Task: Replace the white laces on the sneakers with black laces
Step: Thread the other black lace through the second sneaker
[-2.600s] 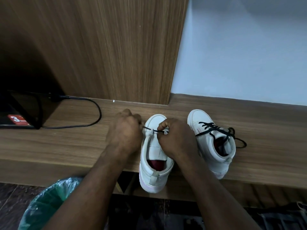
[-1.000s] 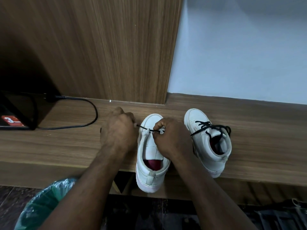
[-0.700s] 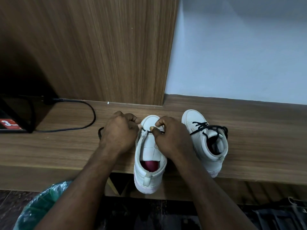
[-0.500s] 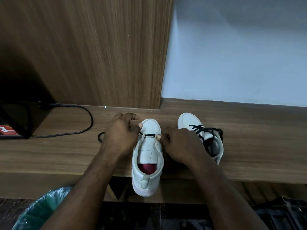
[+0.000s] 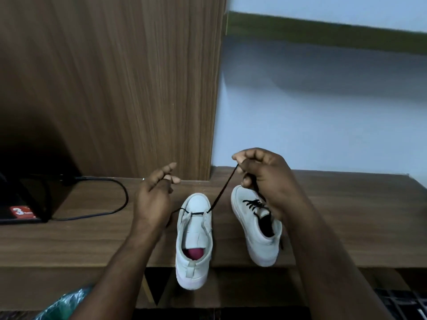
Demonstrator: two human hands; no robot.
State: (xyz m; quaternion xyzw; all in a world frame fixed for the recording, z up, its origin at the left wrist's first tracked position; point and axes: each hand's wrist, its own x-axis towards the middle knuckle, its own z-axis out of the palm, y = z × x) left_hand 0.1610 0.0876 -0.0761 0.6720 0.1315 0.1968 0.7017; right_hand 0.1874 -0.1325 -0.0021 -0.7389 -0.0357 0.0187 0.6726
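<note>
Two white sneakers stand on a wooden ledge (image 5: 346, 227). The left sneaker (image 5: 194, 241) has a black lace (image 5: 221, 192) threaded across its front eyelets only. My right hand (image 5: 265, 174) is raised above the shoes and pinches one end of this lace, which runs taut down to the right eyelet. My left hand (image 5: 154, 197) hovers just left of the toe with fingers curled, and the other lace end runs under it. The right sneaker (image 5: 256, 229) carries black lacing; my right wrist hides part of it.
A black cable (image 5: 115, 204) loops on the ledge at the left, beside a dark device with a red sticker (image 5: 20, 211). A wood panel (image 5: 115, 88) and a pale wall (image 5: 323, 135) stand behind. A green bin bag (image 5: 62, 306) sits below left.
My right hand has lifted from the left sneaker's toe up and to the right, drawing the black lace out through the eyelet. My left hand has eased slightly away from the shoe.
</note>
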